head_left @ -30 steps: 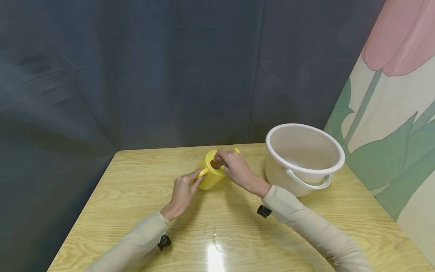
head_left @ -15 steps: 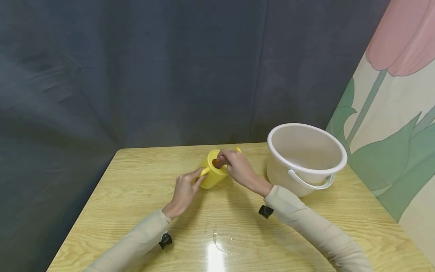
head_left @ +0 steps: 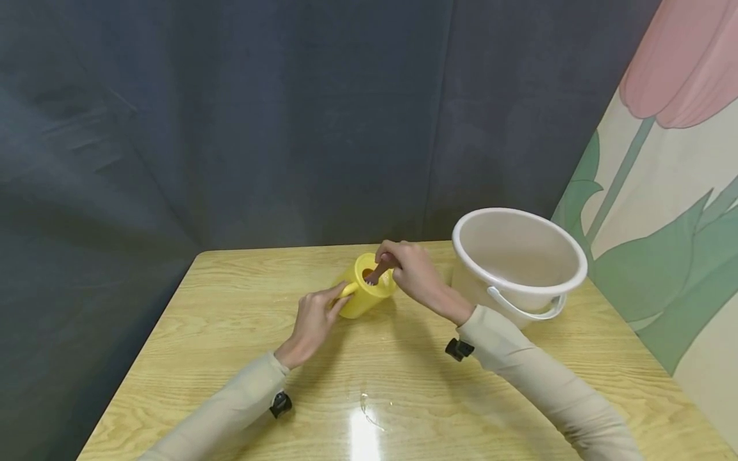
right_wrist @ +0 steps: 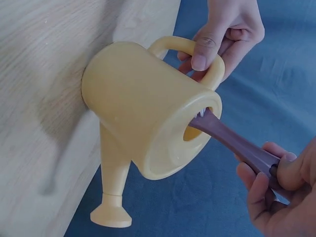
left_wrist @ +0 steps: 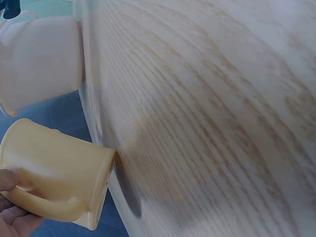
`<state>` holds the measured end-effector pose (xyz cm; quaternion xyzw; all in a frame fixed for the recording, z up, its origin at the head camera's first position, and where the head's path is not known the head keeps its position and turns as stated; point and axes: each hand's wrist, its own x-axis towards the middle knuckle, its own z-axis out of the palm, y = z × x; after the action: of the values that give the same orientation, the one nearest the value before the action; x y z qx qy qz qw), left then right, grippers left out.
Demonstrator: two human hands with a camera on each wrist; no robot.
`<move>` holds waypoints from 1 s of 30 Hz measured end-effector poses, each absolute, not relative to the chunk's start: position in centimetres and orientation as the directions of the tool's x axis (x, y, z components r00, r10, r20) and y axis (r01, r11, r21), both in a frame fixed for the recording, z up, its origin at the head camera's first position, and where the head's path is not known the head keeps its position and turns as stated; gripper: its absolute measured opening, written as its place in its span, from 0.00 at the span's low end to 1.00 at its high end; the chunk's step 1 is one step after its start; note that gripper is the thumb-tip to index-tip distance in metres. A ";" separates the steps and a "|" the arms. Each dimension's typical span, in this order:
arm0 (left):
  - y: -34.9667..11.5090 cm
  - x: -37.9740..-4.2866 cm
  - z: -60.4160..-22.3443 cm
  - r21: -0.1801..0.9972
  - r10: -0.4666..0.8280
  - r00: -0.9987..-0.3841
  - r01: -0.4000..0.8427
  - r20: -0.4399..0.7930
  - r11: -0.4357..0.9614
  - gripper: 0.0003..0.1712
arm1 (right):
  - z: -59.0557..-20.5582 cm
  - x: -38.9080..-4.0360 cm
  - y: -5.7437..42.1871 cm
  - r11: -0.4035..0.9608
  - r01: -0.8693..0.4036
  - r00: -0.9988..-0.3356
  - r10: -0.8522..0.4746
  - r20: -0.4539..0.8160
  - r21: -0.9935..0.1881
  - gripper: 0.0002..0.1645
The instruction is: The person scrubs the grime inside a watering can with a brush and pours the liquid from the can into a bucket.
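Lifted since earlier, the right hand (head_left: 418, 272) pinches a tilted brush (right_wrist: 237, 140), left hand (head_left: 312, 322) gripping the watering can (right_wrist: 143, 94) by its handle (right_wrist: 177, 44).

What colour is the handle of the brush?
Purplish brown; the brush handle shows best in the right wrist view.

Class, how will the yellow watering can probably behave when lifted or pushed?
The watering can looks like moulded plastic, so it is probably stiff and light unless filled. It looks smooth, so could be slippery. Its projecting handle and spout would likely stop it rolling far.
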<state>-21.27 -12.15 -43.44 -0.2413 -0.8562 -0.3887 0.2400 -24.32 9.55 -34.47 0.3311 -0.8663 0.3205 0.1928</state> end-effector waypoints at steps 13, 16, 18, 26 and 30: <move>-12.1 -21.3 -43.2 0.585 0.205 -0.794 0.571 0.572 0.576 0.18 | -36.7 -24.6 8.7 0.571 -0.712 -0.694 -0.483 0.534 -0.409 0.10; -12.1 -21.3 -43.1 0.580 0.210 -0.792 0.574 0.574 0.578 0.18 | -37.0 -24.5 8.6 0.570 -0.703 -0.706 -0.486 0.516 -0.425 0.08; -12.1 -21.3 -43.1 0.574 0.212 -0.787 0.579 0.579 0.580 0.18 | -37.2 -24.5 8.6 0.571 -0.701 -0.708 -0.491 0.507 -0.427 0.07; -12.2 -21.7 -42.9 0.580 0.215 -0.786 0.583 0.580 0.569 0.18 | -36.7 -24.4 8.9 0.550 -0.728 -0.682 -0.520 0.514 -0.409 0.06; -12.3 -21.7 -42.9 0.588 0.209 -0.793 0.575 0.573 0.569 0.18 | -36.5 -24.5 8.9 0.551 -0.739 -0.670 -0.538 0.512 -0.389 0.06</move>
<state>-21.74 -12.31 -42.91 -0.2290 -0.8563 -0.4037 0.2264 -24.48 8.90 -36.52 0.3693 -0.8641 0.2972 0.1691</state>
